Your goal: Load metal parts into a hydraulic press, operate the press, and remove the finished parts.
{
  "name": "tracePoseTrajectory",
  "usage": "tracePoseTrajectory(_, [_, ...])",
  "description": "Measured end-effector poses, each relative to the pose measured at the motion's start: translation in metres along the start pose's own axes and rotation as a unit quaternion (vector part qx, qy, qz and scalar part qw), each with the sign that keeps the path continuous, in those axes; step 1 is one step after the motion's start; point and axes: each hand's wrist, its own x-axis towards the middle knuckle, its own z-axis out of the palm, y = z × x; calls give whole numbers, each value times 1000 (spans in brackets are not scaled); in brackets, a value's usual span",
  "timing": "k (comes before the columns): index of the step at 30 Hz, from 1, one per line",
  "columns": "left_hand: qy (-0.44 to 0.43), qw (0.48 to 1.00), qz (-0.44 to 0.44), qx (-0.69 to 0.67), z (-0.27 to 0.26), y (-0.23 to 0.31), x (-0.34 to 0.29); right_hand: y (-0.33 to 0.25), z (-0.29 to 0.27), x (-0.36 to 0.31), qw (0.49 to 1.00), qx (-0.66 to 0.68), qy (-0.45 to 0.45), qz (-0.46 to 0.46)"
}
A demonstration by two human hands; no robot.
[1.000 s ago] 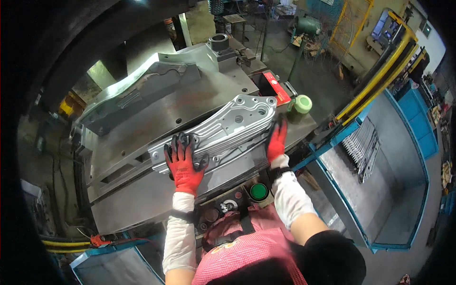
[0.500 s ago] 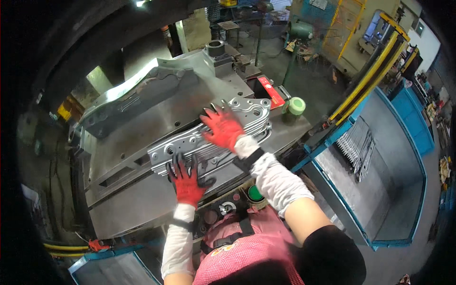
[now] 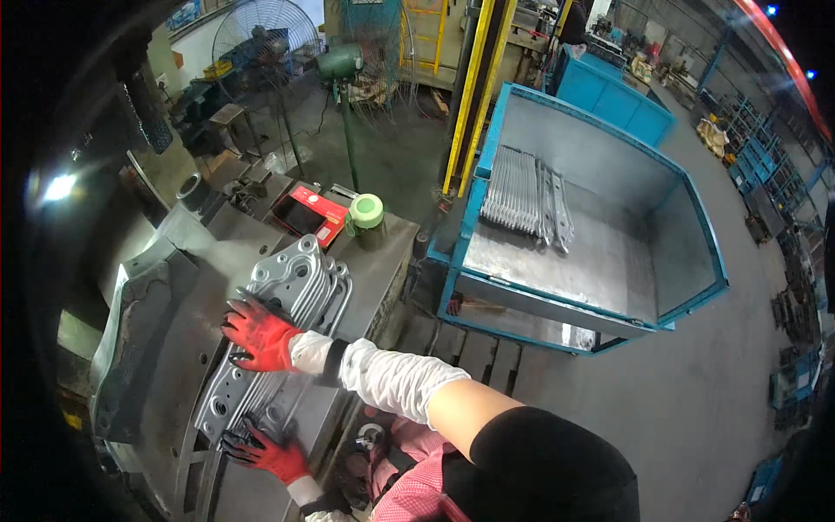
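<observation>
A stack of long silver stamped metal brackets [image 3: 280, 268], with holes and raised ribs, lies on the steel press table [image 3: 372, 291]. My right hand [image 3: 265, 337], in a red glove with dark fingertips, rests across the middle of the stack with its fingers stretched out. Nearer to me, my left hand [image 3: 271, 454] wears a matching glove and touches the near end of the stack, fingers apart. Neither hand is wrapped round a bracket. The palms' undersides are hidden.
To the right stands a blue-edged metal bin [image 3: 609, 261] holding a row of similar brackets [image 3: 526, 198]. A green-lidded jar [image 3: 367, 213] and a red box [image 3: 317, 213] sit at the table's far edge. A large die [image 3: 143, 331] is at the left; a yellow post [image 3: 470, 96] rises beyond.
My view has swung to the right, bringing the whole bin into sight. Both hands stay on the bracket stack, with fingers still spread.
</observation>
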Motion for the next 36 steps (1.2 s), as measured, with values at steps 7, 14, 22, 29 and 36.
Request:
tracePoseTrajectory(7, [80, 995, 22, -60, 7, 1, -10, 4, 17, -3, 1000, -6, 20, -4])
tracePoseTrajectory(14, [183, 982, -12, -47, 13, -37, -21, 3, 22, 3, 998, 7, -65, 12])
tracePoseTrajectory(22, [207, 976, -61, -19, 33, -73, -14, 7, 20, -2, 999, 33, 7, 11])
tracePoseTrajectory(29, [202, 977, -72, -13, 53, -97, -8, -6, -6, 0, 999, 12, -46, 20])
tracePoseTrajectory(36, [162, 980, -109, -47, 52, -91, -4, -2, -1, -2, 1000, -13, -25, 9])
